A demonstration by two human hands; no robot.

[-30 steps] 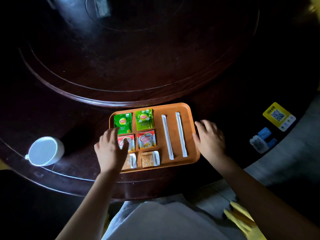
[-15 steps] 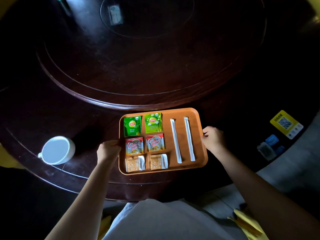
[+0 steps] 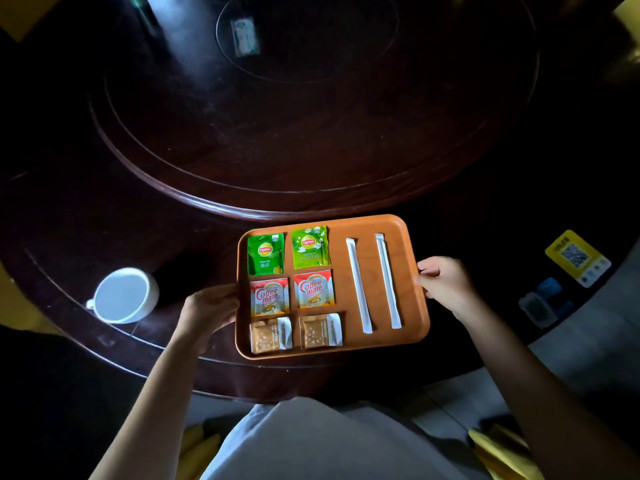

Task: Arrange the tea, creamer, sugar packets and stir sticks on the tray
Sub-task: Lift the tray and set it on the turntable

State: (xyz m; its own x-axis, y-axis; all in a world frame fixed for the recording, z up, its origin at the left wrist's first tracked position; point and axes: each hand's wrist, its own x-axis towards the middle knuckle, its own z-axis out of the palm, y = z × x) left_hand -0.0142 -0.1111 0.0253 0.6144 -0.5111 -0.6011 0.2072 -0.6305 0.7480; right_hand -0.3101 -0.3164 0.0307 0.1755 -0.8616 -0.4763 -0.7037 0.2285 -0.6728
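Note:
An orange tray (image 3: 412, 237) sits at the near edge of the dark round table. On it lie two green tea packets (image 3: 265, 253) (image 3: 310, 247) in the top row, two red creamer packets (image 3: 269, 296) (image 3: 313, 289) below them, and two brown sugar packets (image 3: 270, 335) (image 3: 320, 331) at the bottom. Two white wrapped stir sticks (image 3: 359, 285) (image 3: 388, 280) lie side by side on the right half. My left hand (image 3: 207, 308) grips the tray's left edge. My right hand (image 3: 446, 284) grips its right edge.
A white cup (image 3: 123, 295) stands on the table left of the tray. A raised turntable (image 3: 304, 133) fills the table's middle. At the right lie a yellow QR card (image 3: 576, 256) and small blue packets (image 3: 545, 299). My lap is below the table edge.
My left hand came off the creamer packets and took the tray's left edge. My right hand closed on the right edge. Both creamer packets are now uncovered.

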